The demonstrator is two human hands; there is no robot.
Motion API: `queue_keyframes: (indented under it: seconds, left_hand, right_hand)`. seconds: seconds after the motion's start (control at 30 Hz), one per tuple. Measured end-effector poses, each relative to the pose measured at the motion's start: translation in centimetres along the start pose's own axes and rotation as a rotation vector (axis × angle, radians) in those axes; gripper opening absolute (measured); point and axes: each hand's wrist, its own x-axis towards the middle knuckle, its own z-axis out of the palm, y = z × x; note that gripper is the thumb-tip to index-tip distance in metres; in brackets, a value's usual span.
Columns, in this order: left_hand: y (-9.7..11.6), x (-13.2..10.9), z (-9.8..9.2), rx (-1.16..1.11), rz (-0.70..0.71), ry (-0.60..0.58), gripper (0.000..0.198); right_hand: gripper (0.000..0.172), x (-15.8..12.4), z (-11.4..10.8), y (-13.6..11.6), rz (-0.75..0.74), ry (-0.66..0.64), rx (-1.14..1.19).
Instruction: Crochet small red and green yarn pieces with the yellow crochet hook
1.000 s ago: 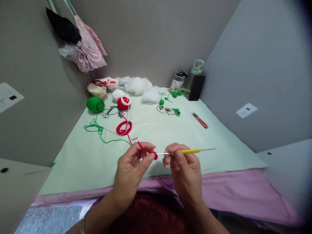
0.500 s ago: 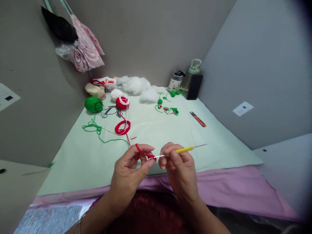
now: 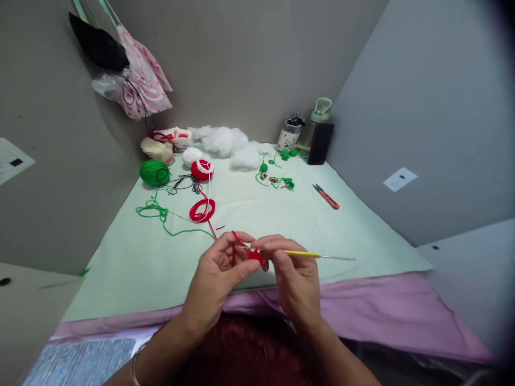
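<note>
My left hand (image 3: 219, 271) is closed in a pinch on a small red crochet piece (image 3: 255, 255), with red yarn (image 3: 234, 246) looped over its fingers. That strand runs back to a red yarn coil (image 3: 203, 209) and a red yarn ball (image 3: 202, 169). My right hand (image 3: 290, 271) grips a yellow-handled crochet hook (image 3: 306, 254), whose metal tip sits in the red piece. Both hands hover over the near edge of a pale green mat (image 3: 362, 236).
On the mat lie a green yarn ball (image 3: 154, 172), loose green yarn (image 3: 161, 214), white stuffing (image 3: 229, 142), small green pieces (image 3: 277, 179), orange snips (image 3: 326, 197), a jar (image 3: 290, 134), a bottle (image 3: 317, 123) and a dark phone (image 3: 320, 143). A pink bag (image 3: 139, 80) hangs at left.
My right hand moved left toward the left hand and pushed the hook's tip into the red piece; the hook's handle now points right and slightly down.
</note>
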Motion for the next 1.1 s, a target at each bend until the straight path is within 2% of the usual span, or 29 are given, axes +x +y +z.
queue_keyframes:
  seconds: [0.07,0.23,0.3,0.37,0.5,0.6,0.67,0.73,0.8,0.83,0.93,1.0,1.07,1.1]
  left_hand:
    - [0.1,0.1,0.0,-0.021,-0.031,0.015,0.044]
    - [0.5,0.5,-0.6,-0.035,-0.09,-0.014,0.106]
    - [1.0,0.8,-1.1,0.01,-0.093,-0.046,0.114]
    - [1.8,1.2,-2.2,0.093,-0.06,-0.049,0.101]
    - [4.5,2.5,-5.9,0.435,0.107,0.069,0.032]
    - [6.7,3.7,-8.8,0.818,0.241,0.201,0.025]
    - [7.6,4.1,-9.6,0.934,0.365,0.316,0.032]
    - [7.8,3.7,-9.0,0.869,0.409,0.374,0.043]
    - [7.2,2.8,-7.1,0.555,0.413,0.32,0.031]
    - [6.7,2.2,-6.0,0.37,0.336,0.188,0.031]
    - [4.7,1.0,-2.4,0.014,0.105,-0.181,0.06]
    - [3.8,1.1,-0.5,-0.164,-0.03,-0.294,0.074]
    - [3.5,1.8,0.8,-0.304,-0.021,-0.265,0.07]
    - [3.5,2.1,1.1,-0.353,0.032,-0.229,0.064]
  right_hand:
    - [0.016,0.2,0.1,-0.1,0.038,0.005,0.042]
    - [0.023,0.8,0.3,-0.7,0.196,0.032,0.197]
    - [0.028,1.1,0.1,-1.1,0.287,0.024,0.257]
    - [0.029,1.4,-0.2,-1.4,0.352,0.031,0.313]
    - [0.03,1.9,-0.9,-1.8,0.369,0.064,0.349]
    - [0.028,2.1,-1.1,-1.7,0.341,0.09,0.316]
    - [0.024,2.1,-1.1,-1.5,0.298,0.096,0.296]
    - [0.019,2.1,-1.0,-1.3,0.229,0.094,0.258]
    - [0.015,1.8,-0.7,-1.1,0.137,0.081,0.195]
    - [0.014,1.7,-0.5,-1.1,0.09,0.066,0.161]
    - [0.014,1.1,-0.1,-1.3,-0.027,-0.008,0.078]
    - [0.014,0.7,-0.1,-1.4,-0.097,-0.042,0.013]
    - [0.014,0.3,-0.2,-1.4,-0.154,-0.048,-0.036]
    - [0.014,0.2,-0.3,-1.3,-0.171,-0.049,-0.047]
